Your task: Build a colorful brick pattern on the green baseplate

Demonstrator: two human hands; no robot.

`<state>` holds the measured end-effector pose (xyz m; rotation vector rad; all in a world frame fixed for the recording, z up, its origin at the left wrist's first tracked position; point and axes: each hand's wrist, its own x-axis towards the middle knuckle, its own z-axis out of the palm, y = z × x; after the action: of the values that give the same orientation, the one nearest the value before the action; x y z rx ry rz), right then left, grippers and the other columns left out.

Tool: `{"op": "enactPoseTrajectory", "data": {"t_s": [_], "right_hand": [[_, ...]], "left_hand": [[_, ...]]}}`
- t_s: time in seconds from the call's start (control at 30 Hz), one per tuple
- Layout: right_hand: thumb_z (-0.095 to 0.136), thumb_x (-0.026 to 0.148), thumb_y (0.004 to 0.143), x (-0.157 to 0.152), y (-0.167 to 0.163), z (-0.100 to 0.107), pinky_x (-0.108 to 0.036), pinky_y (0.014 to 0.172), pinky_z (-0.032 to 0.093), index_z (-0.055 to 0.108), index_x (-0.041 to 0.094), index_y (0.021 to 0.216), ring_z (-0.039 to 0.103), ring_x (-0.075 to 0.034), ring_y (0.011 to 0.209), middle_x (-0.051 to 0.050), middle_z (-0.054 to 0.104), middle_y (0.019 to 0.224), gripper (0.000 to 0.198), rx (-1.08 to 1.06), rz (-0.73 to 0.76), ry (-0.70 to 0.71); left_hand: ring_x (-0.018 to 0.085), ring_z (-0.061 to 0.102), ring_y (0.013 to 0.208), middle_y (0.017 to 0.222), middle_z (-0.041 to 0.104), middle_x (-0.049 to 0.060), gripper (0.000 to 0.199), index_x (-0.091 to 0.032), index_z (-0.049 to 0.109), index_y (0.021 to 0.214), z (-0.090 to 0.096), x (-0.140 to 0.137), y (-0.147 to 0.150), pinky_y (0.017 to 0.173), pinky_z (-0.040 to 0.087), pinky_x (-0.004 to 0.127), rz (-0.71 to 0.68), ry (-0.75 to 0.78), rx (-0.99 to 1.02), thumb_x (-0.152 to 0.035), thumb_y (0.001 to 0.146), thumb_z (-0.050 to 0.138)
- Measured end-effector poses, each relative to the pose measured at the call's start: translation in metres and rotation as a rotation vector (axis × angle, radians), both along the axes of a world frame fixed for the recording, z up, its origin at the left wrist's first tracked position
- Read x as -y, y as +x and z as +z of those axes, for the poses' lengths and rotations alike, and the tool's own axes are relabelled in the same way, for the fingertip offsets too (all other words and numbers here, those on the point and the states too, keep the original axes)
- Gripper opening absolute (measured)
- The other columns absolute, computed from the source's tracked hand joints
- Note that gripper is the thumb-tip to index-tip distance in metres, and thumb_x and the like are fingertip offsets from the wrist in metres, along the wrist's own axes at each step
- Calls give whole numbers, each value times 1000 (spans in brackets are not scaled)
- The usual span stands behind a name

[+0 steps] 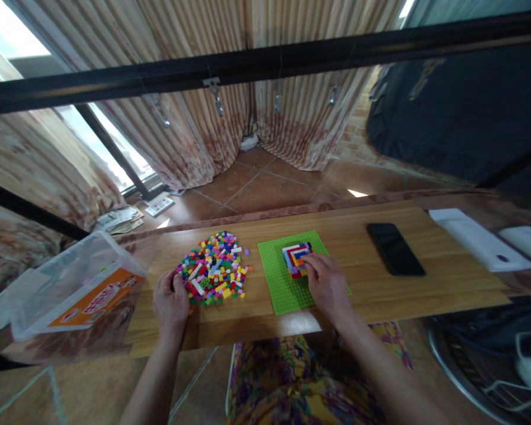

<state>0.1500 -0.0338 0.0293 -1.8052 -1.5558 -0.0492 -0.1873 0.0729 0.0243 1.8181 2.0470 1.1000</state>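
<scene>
Red, white, blue and yellow plastic bricks make up a small, blocky build (295, 258), its top patterned in nested angular bands, with a dark piece at the far right corner. It sits on a bright green, studded square baseplate (278, 296), a little beyond the plate's middle, and the plate lies flat on a long wood-grain counter (358, 295).

The right hand (327, 286) covers the build's near right side, so that part is hidden, as is a stretch of the plate beneath the palm. Its grip is narrow, thumb and fingertips drawn together at the top of the build; I cannot tell whether a brick is pinched there (a speck of orange shows by the fingertips). The left hand (171, 301) rests at the left edge of a multicoloured heap of loose plastic bricks (221, 265), fingers curled; whether its grip holds anything, I cannot tell. Single studs are too small to make out.

Seen from above, the build is nearly square, so no clear long axis shows. Its sides run roughly along the plate's edges, slightly turned to the counter's front edge.
</scene>
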Motion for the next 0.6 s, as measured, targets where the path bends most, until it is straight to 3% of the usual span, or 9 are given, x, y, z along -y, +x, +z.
{"op": "enactPoseTrajectory", "data": {"t_s": [0.6], "right_hand": [[44, 8, 90, 6, -9, -14, -38, 85, 45, 72, 22, 109, 51, -23, 97, -10, 64, 106, 38, 169, -55, -75]], "left_hand": [[25, 60, 108, 111, 67, 12, 38, -15, 66, 103, -6, -2, -2, 100, 46, 41, -6, 25, -44, -40, 90, 39]]}}
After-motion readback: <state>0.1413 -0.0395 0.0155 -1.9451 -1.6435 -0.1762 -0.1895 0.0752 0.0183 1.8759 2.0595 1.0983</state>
